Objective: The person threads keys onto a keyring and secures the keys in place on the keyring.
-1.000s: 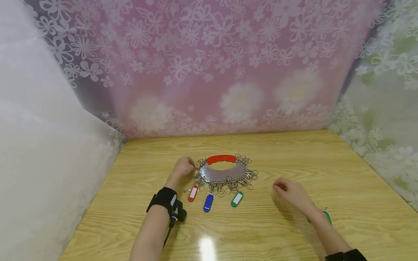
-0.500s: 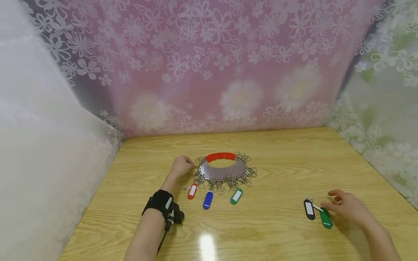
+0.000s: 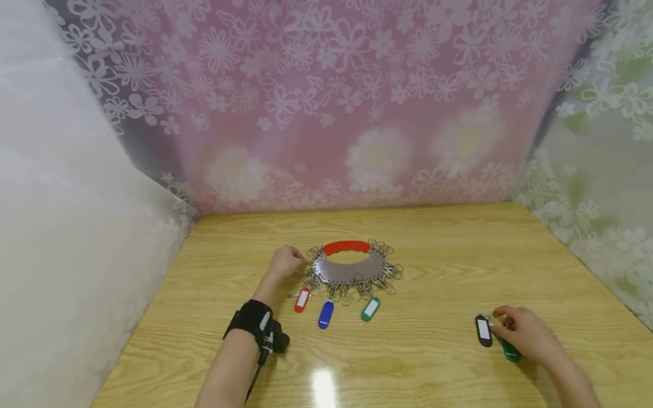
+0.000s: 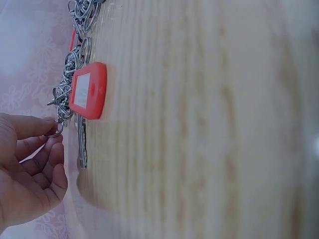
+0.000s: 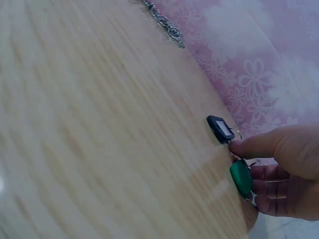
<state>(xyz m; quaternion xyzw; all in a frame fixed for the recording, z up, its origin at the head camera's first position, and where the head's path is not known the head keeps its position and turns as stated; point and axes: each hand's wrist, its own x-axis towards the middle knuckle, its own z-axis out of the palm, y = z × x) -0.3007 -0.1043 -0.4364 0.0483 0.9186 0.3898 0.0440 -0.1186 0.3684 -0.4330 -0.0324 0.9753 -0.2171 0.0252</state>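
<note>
A crescent-shaped metal key holder (image 3: 348, 272) with a red handle lies mid-table, edged with many clips and rings. At its left side my left hand (image 3: 287, 263) pinches a small metal ring (image 4: 59, 132) between thumb and index finger. Three key tags lie along its front: red (image 3: 302, 300), blue (image 3: 325, 315) and green-framed (image 3: 370, 309). A key (image 4: 82, 144) extends by the red tag. On the right, my right hand (image 3: 528, 334) is over a green key tag (image 5: 241, 178), partly covering it, thumb and index finger apart. A black key tag (image 3: 483, 331) lies beside the fingertips.
The wooden table (image 3: 408, 362) meets a pink flowered cloth (image 3: 357, 141) at the back. White sheeting (image 3: 66, 226) stands on the left and flowered cloth (image 3: 612, 198) on the right. A black strap with a camera (image 3: 260, 323) is on the left wrist.
My right hand first swung right, past the loose tags, then came back left onto the green tag, covering part of it. The left hand has stayed at the holder's left side.
</note>
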